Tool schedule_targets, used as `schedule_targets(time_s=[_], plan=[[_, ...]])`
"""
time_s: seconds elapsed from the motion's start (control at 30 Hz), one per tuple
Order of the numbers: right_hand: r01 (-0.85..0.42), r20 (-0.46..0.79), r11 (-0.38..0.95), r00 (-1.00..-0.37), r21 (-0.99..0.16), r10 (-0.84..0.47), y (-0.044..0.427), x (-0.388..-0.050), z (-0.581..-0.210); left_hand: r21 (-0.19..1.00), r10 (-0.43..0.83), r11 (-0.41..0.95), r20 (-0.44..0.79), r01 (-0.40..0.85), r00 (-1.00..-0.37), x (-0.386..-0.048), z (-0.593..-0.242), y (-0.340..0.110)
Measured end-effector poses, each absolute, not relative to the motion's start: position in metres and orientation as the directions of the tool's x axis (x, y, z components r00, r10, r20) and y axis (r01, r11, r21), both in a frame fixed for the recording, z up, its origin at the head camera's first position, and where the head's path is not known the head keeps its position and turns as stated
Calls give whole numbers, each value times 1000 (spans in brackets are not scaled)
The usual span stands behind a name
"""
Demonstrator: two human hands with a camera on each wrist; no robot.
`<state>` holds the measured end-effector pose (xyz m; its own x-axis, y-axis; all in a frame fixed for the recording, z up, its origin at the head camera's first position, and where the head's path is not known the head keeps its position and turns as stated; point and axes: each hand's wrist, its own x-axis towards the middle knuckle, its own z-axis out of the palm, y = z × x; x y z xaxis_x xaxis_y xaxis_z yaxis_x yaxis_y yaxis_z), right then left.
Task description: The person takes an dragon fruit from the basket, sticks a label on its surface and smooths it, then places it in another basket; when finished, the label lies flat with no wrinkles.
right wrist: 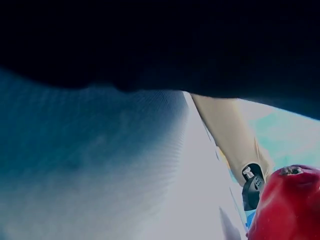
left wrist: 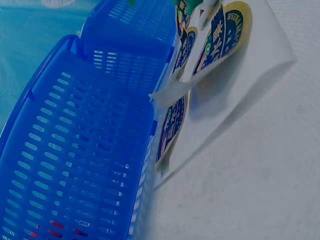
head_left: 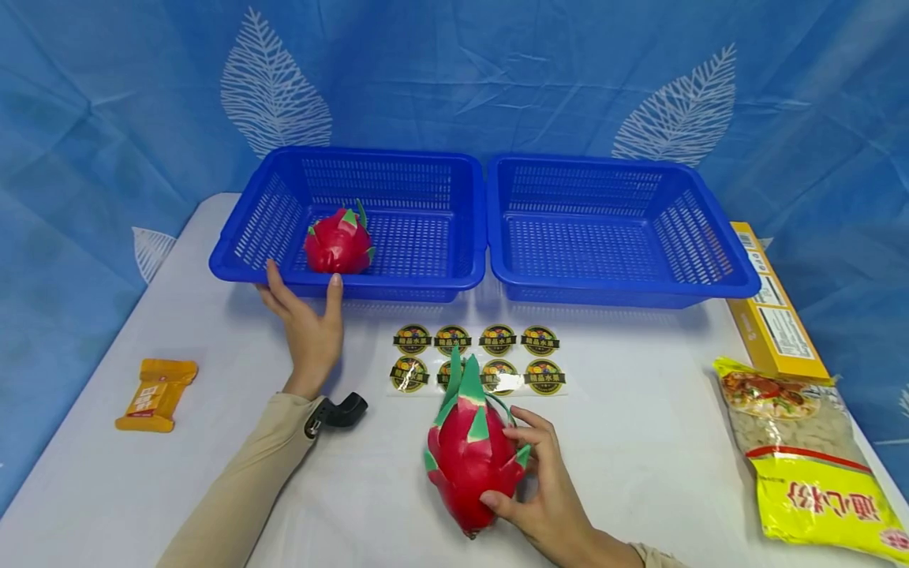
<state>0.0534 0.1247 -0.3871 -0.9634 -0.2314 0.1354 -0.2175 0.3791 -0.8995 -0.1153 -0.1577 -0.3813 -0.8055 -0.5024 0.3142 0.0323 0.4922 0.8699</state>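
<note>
Blue leaf-print cloth (head_left: pixel 469 87) backs a white bench (head_left: pixel 653 489). Head view: toward the bench's front edge, the right grip (head_left: pixel 550 497) curls round a dragon fruit (head_left: pixel 469 469), probably light and stiff, its plump middle a surer hold than the green tips (head_left: pixel 469 383). Loosely spread, the left grip (head_left: pixel 312 335) meets the left basket's near rim (head_left: pixel 405 282). Left wrist: a sticker sheet (left wrist: pixel 257 55) curls. Right wrist: glossy fruit skin (right wrist: pixel 290 210), perhaps slippery.

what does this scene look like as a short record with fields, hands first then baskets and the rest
left hand: touching left basket at its front rim
right hand: holding dragon fruit
left basket contents: second dragon fruit
right basket: beside left basket
sticker sheet: eight round stickers
table, left side: orange packet
table, right side: yellow box, food bag
</note>
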Motion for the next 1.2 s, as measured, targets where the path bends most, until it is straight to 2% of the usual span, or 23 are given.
schedule_targets(time_s=[0.17,0.27,0.5,0.63,0.87,0.97,1.07,1.13,1.2], plan=[[-276,163,469,-950,-839,-266,125,52,-387,873,-503,487,306,27,-808,-115,-380,-157],[-305,176,478,-939,-824,-296,126,51,-387,876,-506,482,299,22,-809,-114,-380,-157],[-281,144,479,-942,-832,-303,126,51,-388,872,-503,489,313,33,-806,-111,-386,-152],[-285,147,487,-942,-826,-301,127,50,-388,866,-468,495,337,74,-817,-105,-391,-146],[-290,177,467,-946,-835,-271,132,46,-387,903,-449,363,386,230,-806,-91,-397,-136],[-307,212,462,-945,-832,-248,135,41,-385,895,-323,368,377,252,-868,-86,-400,-132],[-319,242,470,-946,-823,-217,137,36,-384,850,-68,463,315,250,-947,-83,-402,-130],[-321,255,475,-946,-819,-199,139,33,-382,794,97,543,264,274,-960,-83,-403,-129],[-323,265,479,-946,-817,-186,140,31,-382,719,225,617,230,321,-947,-82,-405,-130]])
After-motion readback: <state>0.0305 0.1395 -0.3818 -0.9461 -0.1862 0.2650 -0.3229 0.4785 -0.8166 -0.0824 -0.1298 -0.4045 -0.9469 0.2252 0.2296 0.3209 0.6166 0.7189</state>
